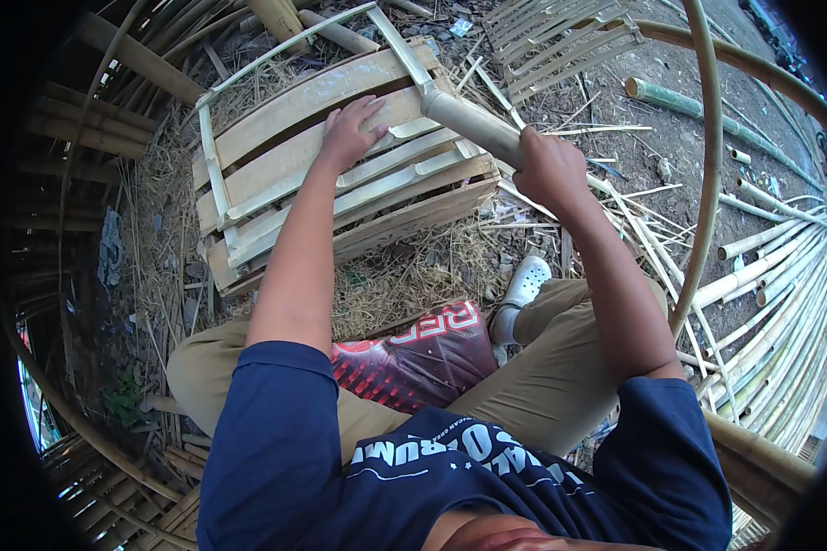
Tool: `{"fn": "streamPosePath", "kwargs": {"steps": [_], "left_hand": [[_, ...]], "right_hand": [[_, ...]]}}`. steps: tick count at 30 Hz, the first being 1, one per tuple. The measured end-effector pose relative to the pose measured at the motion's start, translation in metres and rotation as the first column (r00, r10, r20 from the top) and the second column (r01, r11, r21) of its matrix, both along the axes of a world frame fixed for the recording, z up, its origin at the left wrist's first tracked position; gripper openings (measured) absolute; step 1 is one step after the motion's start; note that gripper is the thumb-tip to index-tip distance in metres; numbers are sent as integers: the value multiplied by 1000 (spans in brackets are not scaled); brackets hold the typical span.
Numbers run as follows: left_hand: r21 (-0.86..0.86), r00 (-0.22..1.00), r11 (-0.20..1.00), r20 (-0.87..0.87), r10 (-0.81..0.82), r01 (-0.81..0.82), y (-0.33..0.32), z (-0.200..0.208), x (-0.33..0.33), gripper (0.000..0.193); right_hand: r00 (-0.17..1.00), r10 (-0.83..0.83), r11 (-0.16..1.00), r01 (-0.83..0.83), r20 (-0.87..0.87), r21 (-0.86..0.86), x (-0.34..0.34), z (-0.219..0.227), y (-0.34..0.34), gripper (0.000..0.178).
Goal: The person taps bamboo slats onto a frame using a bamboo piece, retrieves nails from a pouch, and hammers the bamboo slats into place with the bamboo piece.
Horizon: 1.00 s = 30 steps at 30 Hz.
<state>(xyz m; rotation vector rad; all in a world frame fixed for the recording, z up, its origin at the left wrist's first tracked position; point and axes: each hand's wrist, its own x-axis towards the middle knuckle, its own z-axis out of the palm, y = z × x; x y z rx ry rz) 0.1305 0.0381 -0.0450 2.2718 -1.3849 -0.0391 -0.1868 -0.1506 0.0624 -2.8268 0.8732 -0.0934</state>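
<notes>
Before me, on straw-strewn ground, lies a low stand of pale wooden planks (340, 90), with gaps between the boards. A thin strip frame (213, 156) of split bamboo rests over it, its far side raised in an angled loop. My left hand (351, 136) is laid on the planks, fingers spread, beside the flat strips (404, 165) running along the near side. My right hand (551, 170) is closed around a thick, pale bamboo club (473, 124). The club's far end is over the right end of the planks, at the frame's corner; whether it touches, I cannot tell.
A slatted bamboo panel (565, 46) lies at the far right. A green bamboo pole (671, 99) and a heap of poles (772, 312) fill the right side. Split slivers (634, 216) litter the ground. A curved pole (710, 165) rises close to my right arm. A printed cloth (423, 358) lies between my legs.
</notes>
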Motion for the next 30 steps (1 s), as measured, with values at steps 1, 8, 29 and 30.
{"fn": "streamPosePath", "kwargs": {"steps": [1,8,29,30], "left_hand": [[-2,1000,1000,4,-2,2,2,1,1,59],[2,1000,1000,-3,6,-6,4,0,0,58],[-9,999,1000,33,-2,3,2,2,-3,55],[-6,999,1000,34,2,-2,5,2,-1,55]], "right_hand": [[1000,8,1000,-8,4,-5,0,-1,1,33],[997,-9,998,13,-72,55,3,14,3,40],[996,-90,993,89,11,78,5,8,3,35],[987,-127,986,115,99,124,6,16,10,36]]}}
